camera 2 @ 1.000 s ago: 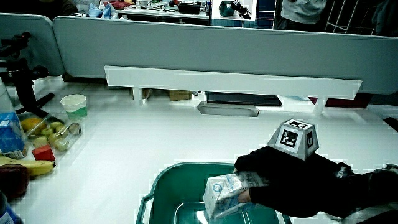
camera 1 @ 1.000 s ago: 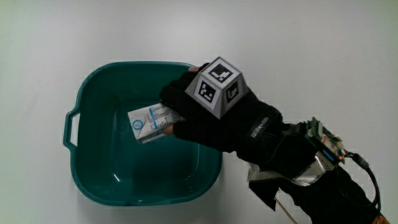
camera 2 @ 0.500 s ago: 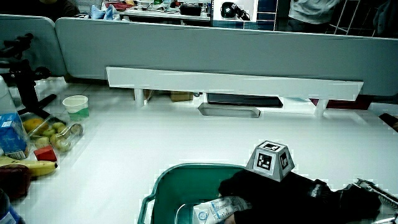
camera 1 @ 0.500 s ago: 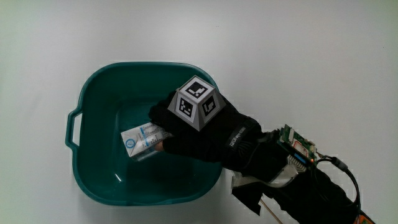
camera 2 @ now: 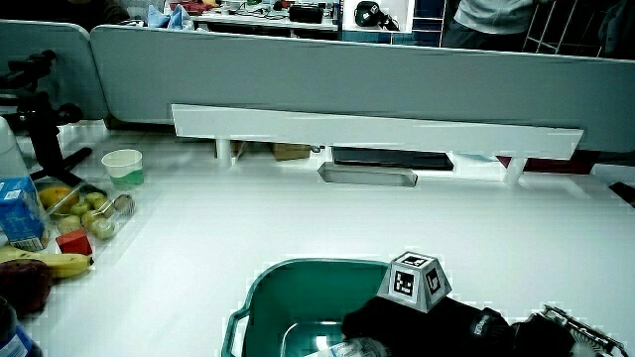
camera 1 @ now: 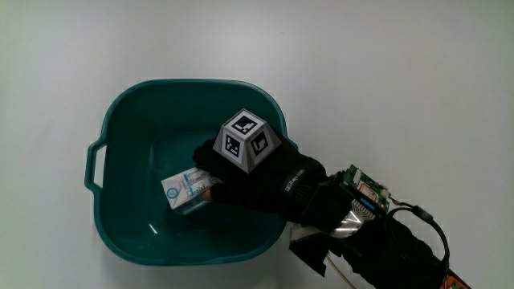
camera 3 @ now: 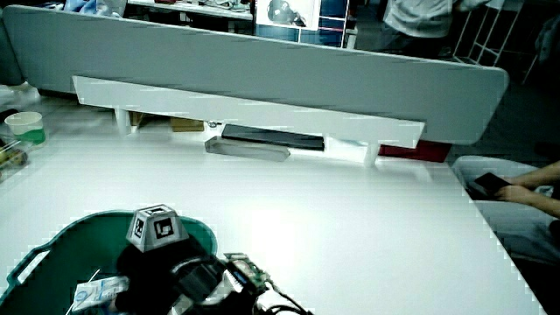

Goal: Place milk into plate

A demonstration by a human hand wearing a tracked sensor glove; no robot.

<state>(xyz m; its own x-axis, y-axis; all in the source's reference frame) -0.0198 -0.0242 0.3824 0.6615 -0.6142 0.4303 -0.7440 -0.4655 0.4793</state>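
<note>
A small white and blue milk carton (camera 1: 186, 192) lies low inside a teal plastic basin (camera 1: 120, 108) with a handle on its rim. The gloved hand (camera 1: 241, 172) reaches over the basin's rim and its fingers curl around the carton, which sits at or just above the basin's floor. The patterned cube (camera 1: 245, 140) rides on the hand's back. In both side views the hand (camera 2: 417, 319) (camera 3: 153, 262) is sunk into the basin (camera 2: 288, 270) (camera 3: 52, 238). The carton (camera 3: 94, 292) shows beside the hand in a side view.
In a side view a paper cup (camera 2: 122, 165), a clear box of fruit (camera 2: 84, 210), a banana (camera 2: 52, 266) and a blue carton (camera 2: 18, 210) stand at the table's edge. A white shelf (camera 2: 377, 129) and a grey tray (camera 2: 367, 176) lie near the partition.
The hand has come down into the basin with the milk carton, from rim height to near the floor, and drawn slightly nearer to the person.
</note>
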